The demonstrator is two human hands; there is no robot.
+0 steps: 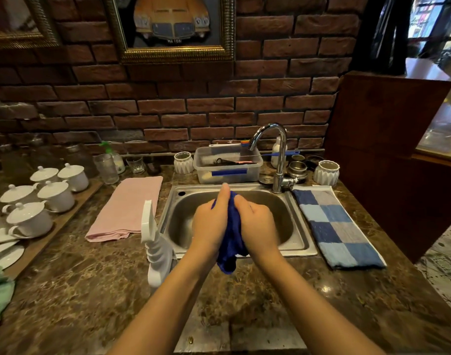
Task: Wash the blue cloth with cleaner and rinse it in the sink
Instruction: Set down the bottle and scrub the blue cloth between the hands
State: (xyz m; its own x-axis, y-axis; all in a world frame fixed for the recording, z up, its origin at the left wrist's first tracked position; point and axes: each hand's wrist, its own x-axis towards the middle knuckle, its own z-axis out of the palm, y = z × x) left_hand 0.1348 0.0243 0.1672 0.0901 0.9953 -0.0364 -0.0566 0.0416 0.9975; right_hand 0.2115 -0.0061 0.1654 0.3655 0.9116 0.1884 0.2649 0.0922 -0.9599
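The blue cloth (232, 234) hangs bunched over the sink (300, 245), probably so any drips fall into the basin (no water runs from the faucet (275, 139) at one o'clock). The left hand (211, 224) and right hand (257, 224) both close tightly round it, pressed together as if scrubbing. A white spray bottle (155, 249) lies at nine o'clock.

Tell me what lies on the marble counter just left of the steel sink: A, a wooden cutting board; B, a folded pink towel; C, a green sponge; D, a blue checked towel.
B: the folded pink towel lies flat on the counter left of the steel sink, while the blue checked towel lies on the sink's right.
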